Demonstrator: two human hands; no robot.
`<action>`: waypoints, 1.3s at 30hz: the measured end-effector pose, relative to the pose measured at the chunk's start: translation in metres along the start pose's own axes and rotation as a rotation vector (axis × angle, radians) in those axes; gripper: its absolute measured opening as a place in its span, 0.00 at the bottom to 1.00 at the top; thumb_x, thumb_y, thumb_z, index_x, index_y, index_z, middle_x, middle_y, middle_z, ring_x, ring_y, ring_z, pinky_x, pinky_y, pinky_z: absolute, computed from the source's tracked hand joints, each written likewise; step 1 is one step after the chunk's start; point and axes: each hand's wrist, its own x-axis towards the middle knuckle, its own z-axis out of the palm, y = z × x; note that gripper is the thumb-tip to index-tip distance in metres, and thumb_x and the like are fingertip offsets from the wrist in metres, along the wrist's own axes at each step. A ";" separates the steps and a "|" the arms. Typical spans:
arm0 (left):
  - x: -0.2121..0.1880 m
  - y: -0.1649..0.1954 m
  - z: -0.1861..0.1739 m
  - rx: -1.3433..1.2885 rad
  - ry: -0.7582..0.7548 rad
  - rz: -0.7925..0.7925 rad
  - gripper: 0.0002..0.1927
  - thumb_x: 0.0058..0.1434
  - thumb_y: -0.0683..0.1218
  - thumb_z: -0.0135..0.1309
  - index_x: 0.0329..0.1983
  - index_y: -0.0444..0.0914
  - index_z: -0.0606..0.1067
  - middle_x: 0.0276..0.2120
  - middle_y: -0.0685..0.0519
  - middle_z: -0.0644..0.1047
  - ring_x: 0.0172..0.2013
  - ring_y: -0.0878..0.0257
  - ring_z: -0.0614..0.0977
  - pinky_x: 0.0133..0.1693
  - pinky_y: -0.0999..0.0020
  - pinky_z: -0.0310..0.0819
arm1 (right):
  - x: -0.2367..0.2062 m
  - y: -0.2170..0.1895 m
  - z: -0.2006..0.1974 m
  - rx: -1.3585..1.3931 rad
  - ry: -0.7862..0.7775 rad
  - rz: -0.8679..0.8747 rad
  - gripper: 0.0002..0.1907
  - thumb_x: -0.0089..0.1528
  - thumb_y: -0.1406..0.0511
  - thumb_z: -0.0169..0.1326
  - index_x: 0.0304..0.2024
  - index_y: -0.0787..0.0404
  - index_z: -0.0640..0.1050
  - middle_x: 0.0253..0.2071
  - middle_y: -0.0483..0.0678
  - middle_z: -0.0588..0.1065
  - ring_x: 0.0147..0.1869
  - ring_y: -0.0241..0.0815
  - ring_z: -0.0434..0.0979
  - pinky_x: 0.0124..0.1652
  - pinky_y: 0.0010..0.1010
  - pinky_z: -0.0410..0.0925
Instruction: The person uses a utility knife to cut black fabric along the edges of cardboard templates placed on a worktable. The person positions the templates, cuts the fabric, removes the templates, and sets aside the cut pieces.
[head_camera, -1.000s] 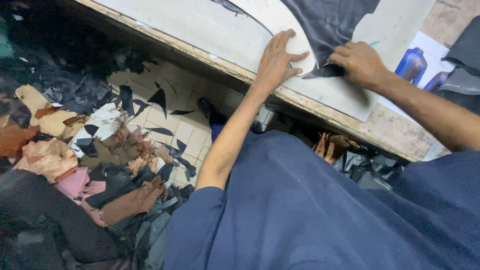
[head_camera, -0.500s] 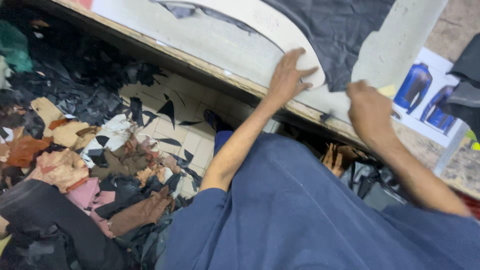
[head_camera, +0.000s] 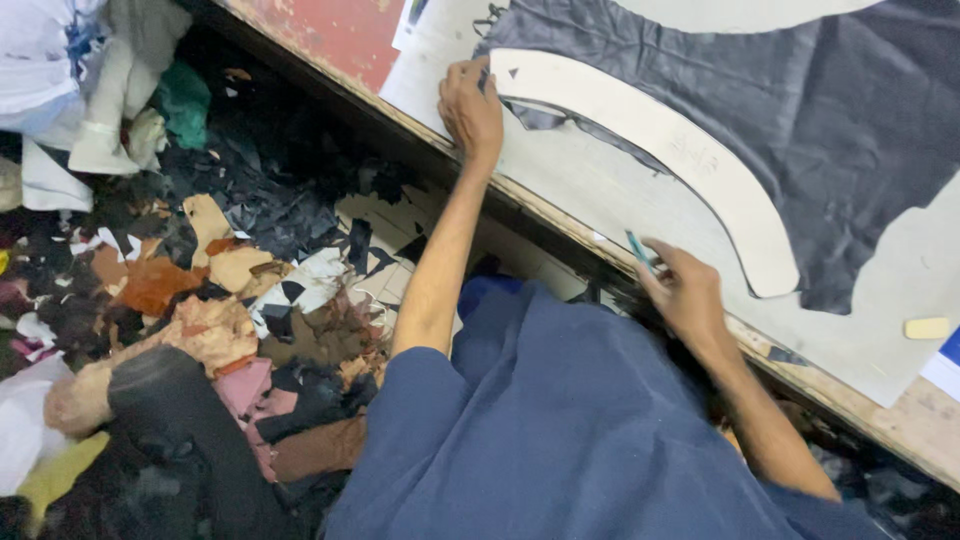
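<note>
At far left, the floor (head_camera: 400, 230) below the bench is covered by a heap of leather scraps (head_camera: 200, 320) in black, tan, orange and pink, with pale fabric (head_camera: 90, 100) piled at the upper left; only a small patch of tile shows near the bench. The table edge (head_camera: 560, 215) runs diagonally from upper left to lower right, and the person's blue garment (head_camera: 560, 440) lies against it, so little open room is left between body and bench. On the white tabletop (head_camera: 600, 190), bare surface lies between the table edge and the curved template (head_camera: 680, 150). The left hand (head_camera: 470, 110) rests near the table edge, fingers bent and pressed down on the upper-left end of the template; it clamps nothing. The template is a pale, crescent-shaped strip; its long axis runs from upper left to lower right, with the outer curve facing the upper right, and it lies on a dark grey leather sheet (head_camera: 830, 120) that spreads to the right edge of view. The right hand (head_camera: 685, 295) sits at the table edge, just beside the template's lower end, loosely curled around a thin teal tool (head_camera: 638, 250) whose tip points up-left. A small pale block (head_camera: 927, 328) lies apart at far right.
</note>
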 end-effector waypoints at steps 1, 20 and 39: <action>0.022 -0.012 -0.005 0.003 -0.024 0.017 0.14 0.58 0.43 0.64 0.48 0.41 0.80 0.45 0.52 0.77 0.49 0.50 0.76 0.50 0.53 0.69 | 0.033 -0.019 0.024 -0.002 0.061 -0.111 0.19 0.62 0.68 0.64 0.56 0.62 0.80 0.40 0.56 0.81 0.36 0.43 0.83 0.36 0.32 0.76; 0.104 -0.096 0.016 -0.240 -0.284 0.122 0.12 0.52 0.45 0.68 0.40 0.45 0.82 0.37 0.57 0.76 0.43 0.55 0.75 0.45 0.57 0.66 | 0.308 -0.127 0.208 -0.256 0.247 -0.110 0.15 0.61 0.69 0.60 0.51 0.63 0.79 0.42 0.59 0.75 0.43 0.63 0.78 0.40 0.52 0.71; 0.068 -0.071 0.009 -0.153 -0.363 0.493 0.29 0.48 0.44 0.69 0.55 0.38 0.76 0.53 0.47 0.73 0.55 0.48 0.73 0.53 0.50 0.65 | 0.116 -0.018 -0.031 -0.656 0.280 0.338 0.39 0.51 0.56 0.72 0.62 0.63 0.76 0.56 0.59 0.76 0.53 0.61 0.78 0.48 0.48 0.71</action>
